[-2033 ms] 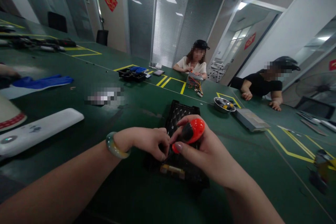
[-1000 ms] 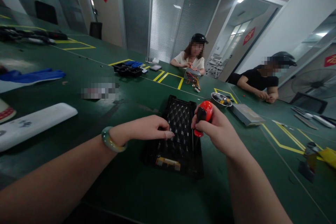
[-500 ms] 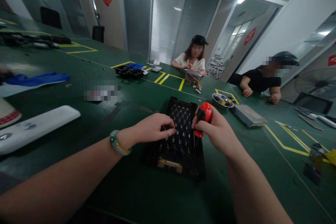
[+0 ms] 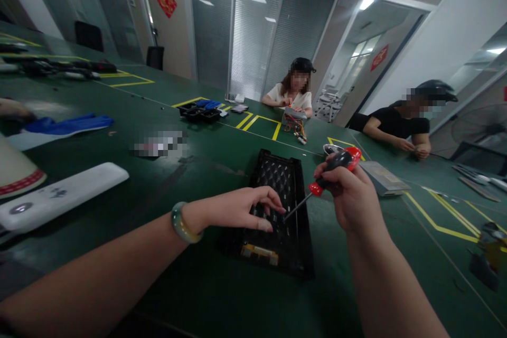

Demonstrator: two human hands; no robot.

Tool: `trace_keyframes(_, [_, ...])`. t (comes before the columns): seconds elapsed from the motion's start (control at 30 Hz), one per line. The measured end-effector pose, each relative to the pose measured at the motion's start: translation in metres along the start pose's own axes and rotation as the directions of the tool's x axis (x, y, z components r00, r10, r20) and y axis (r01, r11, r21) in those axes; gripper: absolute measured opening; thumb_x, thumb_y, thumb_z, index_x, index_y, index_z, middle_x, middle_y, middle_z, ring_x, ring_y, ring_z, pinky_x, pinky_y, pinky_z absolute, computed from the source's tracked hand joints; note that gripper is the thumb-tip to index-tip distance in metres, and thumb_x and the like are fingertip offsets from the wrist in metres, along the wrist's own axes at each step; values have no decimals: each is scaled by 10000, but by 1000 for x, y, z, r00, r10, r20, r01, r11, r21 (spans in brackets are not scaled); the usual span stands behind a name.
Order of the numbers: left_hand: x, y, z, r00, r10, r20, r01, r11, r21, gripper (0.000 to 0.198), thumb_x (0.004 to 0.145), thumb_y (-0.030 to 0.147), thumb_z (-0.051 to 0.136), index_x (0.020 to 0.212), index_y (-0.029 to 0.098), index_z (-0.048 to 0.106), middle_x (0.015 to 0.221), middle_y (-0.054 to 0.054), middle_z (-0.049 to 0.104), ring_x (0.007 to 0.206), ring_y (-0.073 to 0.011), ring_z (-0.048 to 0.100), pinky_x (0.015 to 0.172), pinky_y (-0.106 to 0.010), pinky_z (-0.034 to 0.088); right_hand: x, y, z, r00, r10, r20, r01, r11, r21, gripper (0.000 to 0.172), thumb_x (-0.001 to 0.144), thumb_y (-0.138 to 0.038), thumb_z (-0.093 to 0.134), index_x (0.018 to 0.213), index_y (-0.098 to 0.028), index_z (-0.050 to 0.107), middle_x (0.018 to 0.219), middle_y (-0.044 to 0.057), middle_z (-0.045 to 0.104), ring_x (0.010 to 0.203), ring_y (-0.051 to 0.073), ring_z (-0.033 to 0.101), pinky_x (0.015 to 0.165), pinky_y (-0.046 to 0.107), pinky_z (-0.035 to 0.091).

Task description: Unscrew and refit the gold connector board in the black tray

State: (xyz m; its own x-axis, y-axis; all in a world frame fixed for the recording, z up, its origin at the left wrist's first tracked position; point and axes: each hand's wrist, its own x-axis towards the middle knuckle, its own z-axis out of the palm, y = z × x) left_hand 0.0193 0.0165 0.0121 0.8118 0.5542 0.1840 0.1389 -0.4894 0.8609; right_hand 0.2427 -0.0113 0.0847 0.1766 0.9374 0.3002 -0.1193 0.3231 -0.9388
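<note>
Green tabletop [image 4: 198,285], black casing [image 4: 287,237] under parted left fingers [image 4: 261,224] — screwdriver [image 4: 318,188] clasped in right fingers [image 4: 341,175]

- Out on the left here, a long white plastic device with a rounded end [image 4: 67,193], lying flat!
- Behind it, a bright blue strip of fabric [image 4: 71,124].
- Across the table, a person in a white top and black cap [image 4: 295,90], hands at a grey metal box trailing coloured wires [image 4: 298,113].
- Farther right, a person in black [image 4: 401,127], leaning on the table.
- And up on the wall, a red paper diamond with gold characters [image 4: 166,0]!
</note>
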Motion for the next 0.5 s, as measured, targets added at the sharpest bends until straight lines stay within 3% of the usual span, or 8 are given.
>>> trace_keyframes(0.3, [2, 1, 7, 989, -58, 135, 104, 926, -363, 254, 888, 231, 690, 1083, 196, 530, 1197, -105, 696, 1087, -190, 656, 922, -347, 492, -1, -6, 3, 994, -12, -106, 26, 991, 133, 216, 571, -123, 657, 773, -181, 607, 690, -21, 643, 673, 132, 603, 557, 225, 463])
trace_keyframes(0.5, [2, -3, 7, 989, -98, 114, 141, 873, -468, 171, 911, 193, 653, 1033, 174, 534, 1079, -86, 704, 1032, -173, 668, 944, -364, 503, -2, -4, 2, 992, -64, -107, 77, 989, 125, 191, 594, -115, 640, 767, -181, 593, 688, -33, 626, 667, 133, 605, 528, 230, 446])
